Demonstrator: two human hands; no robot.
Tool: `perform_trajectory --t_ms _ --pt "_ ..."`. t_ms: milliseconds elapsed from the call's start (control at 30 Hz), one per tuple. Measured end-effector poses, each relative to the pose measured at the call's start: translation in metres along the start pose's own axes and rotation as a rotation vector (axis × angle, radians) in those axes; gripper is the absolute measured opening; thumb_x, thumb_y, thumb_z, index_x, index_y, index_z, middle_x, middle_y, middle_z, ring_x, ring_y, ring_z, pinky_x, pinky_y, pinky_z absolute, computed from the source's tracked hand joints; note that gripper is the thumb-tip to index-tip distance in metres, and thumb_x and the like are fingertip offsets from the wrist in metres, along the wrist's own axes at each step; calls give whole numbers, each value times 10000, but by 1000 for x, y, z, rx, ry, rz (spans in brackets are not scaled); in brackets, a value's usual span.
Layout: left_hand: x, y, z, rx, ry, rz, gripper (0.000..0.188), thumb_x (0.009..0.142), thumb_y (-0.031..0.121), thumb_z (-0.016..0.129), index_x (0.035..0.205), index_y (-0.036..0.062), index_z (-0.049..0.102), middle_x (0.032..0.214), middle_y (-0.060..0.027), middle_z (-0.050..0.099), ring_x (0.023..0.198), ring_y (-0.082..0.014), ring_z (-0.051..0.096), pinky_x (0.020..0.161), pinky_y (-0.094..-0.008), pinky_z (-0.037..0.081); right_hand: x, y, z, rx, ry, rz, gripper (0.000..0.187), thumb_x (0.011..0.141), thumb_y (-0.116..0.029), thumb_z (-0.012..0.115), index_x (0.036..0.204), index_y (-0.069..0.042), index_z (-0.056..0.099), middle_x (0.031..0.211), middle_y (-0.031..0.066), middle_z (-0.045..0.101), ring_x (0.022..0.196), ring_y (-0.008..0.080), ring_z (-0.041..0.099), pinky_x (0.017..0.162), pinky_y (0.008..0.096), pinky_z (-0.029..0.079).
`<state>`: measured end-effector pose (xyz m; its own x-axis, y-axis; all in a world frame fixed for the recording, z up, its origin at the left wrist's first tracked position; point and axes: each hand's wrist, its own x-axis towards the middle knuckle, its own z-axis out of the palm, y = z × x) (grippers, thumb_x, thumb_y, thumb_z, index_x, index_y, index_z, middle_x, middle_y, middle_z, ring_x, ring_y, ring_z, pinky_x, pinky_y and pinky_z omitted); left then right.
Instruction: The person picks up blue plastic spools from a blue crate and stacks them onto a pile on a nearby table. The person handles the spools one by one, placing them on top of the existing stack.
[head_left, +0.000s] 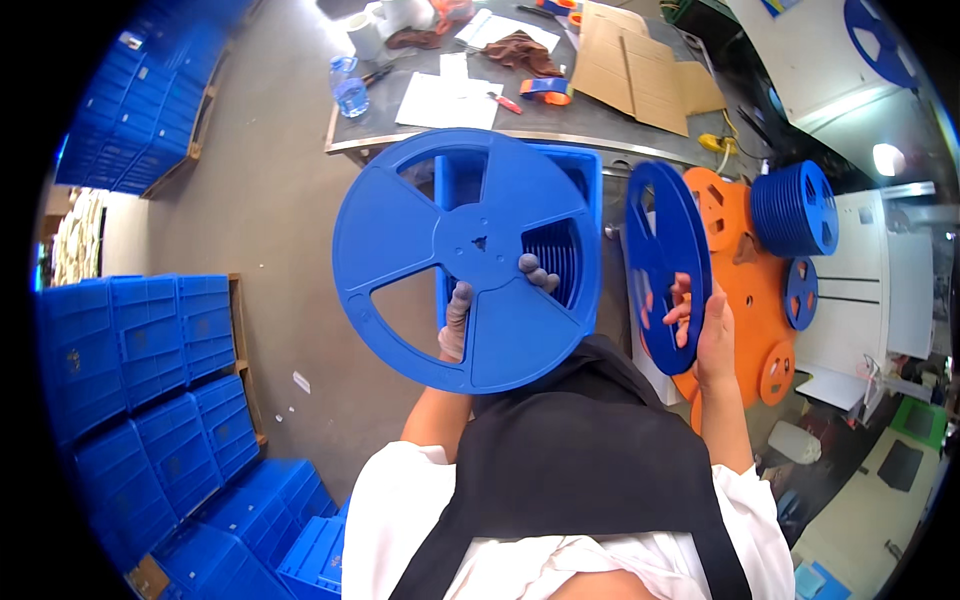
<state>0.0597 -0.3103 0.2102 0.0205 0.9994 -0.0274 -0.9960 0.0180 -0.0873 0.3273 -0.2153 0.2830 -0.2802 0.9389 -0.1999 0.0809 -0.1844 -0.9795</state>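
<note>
A large flat blue reel [395, 225] with fan-shaped openings faces up in front of my body. My left hand [456, 318], in a grey finger covering, grips it: the thumb lies near one opening and fingertips come through another. To the right, a second blue reel [688, 250] is tilted nearly edge-on. My right hand [714, 335], bare, is closed on its near rim, with fingers showing through an opening. Below the first reel stands a blue bin [592, 170], partly hidden. Through the reel's opening, thin blue discs [550, 250] show in a row inside the bin.
A grey worktable [400, 145] with papers, a water bottle [349, 88], tape and cardboard [630, 65] is ahead. On the right, an orange surface [755, 290] lies near a stack of blue reels [795, 208]. Stacked blue crates [145, 335] line the left.
</note>
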Motion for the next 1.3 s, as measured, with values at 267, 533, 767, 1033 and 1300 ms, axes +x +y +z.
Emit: perform_trajectory --t_ms 267,533,767,1033,1300 --pt "9 12 -9 -61 -119 96 777 827 526 693 1295 -28 414 1165 -149 549 1236 -299 507 1178 -418 299 1 28 -32 -190 214 239 409 1038 -391 421 1168 -27 556 990 63 628 741 98 599 695 228 522" --pt "15 13 2 -166 -53 113 779 848 475 678 1342 -40 366 1240 -181 537 1229 -315 525 1190 -423 282 5 8 -64 305 268 209 432 1034 -455 368 940 -61 518 1171 126 577 1068 325 646 878 356 556" --pt "12 18 -5 -174 29 119 862 825 498 691 1369 -77 348 1304 -198 508 1248 -340 497 1188 -448 277 -4 19 -116 619 339 21 312 990 -356 479 1007 -59 572 958 38 615 917 185 661 709 269 608" --pt "-13 45 -29 -100 -283 173 656 801 366 744 1341 101 481 1258 -163 507 1224 -345 497 1150 -480 300 6 35 -136 1170 -86 -48 370 992 -354 515 942 13 516 1396 200 491 680 131 546 626 260 490" --pt "-10 68 -27 256 -126 282 623 855 379 670 1333 25 485 1232 -218 545 1171 -323 545 1110 -464 353 3 16 -115 1254 91 -23 353 973 -363 531 874 -26 562 1332 165 538 678 127 569 618 248 521"
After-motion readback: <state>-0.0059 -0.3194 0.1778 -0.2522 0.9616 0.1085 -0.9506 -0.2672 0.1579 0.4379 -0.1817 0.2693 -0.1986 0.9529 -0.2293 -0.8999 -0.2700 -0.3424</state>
